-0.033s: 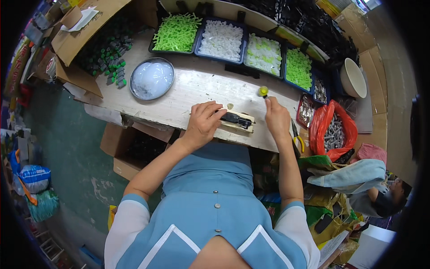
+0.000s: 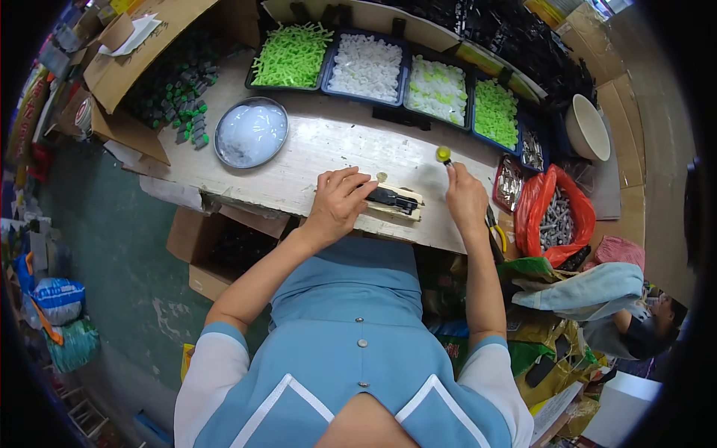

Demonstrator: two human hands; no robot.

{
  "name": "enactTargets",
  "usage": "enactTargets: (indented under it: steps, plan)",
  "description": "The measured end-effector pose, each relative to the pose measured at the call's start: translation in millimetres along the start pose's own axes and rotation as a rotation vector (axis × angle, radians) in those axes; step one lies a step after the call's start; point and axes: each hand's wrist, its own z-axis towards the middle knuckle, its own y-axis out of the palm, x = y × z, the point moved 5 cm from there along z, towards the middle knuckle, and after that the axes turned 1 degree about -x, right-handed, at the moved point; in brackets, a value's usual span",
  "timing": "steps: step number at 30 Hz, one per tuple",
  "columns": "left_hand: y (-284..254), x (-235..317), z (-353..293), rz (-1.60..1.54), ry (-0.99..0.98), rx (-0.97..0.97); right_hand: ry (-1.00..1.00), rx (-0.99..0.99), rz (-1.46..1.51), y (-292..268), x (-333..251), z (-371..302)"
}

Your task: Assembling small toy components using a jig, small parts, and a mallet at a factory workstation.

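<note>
My left hand presses its fingertips on the left end of a black plastic part, which lies in a cream-coloured block near the bench's front edge. Much of that end is hidden under the fingers. To the right, my right hand is closed round the dark handle of a small mallet with a yellow head. The mallet head is apart from the black part. Beside my right wrist are yellow-handled pliers.
Along the back of the bench stand trays of green strips, white pieces and mixed pieces. A round metal dish is at left. A red bag of grey screw-like pieces and a cream bowl are at right.
My right hand has shifted slightly to the right with the mallet. My left hand stays on the black part.
</note>
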Motion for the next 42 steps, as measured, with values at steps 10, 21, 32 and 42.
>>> enactTargets:
  steps: [10, 21, 32, 42]
  plan:
    - [17.4, -12.6, 30.0, -0.143, 0.189, -0.191, -0.081, 0.24, -0.082, 13.8, 57.6, 5.1]
    - [65.8, -59.4, 98.8, 0.327, 0.324, -0.066, -0.325, 0.494, 0.213, -40.5, 6.4, 80.2]
    - [51.3, -65.5, 98.8, 0.192, 0.316, -0.185, -0.518, 0.526, 0.406, -80.6, -54.1, 192.2]
    - [14.3, -73.9, 70.1, 0.126, 0.275, -0.364, -0.575, 0.048, -0.174, 62.3, -66.8, 85.1]
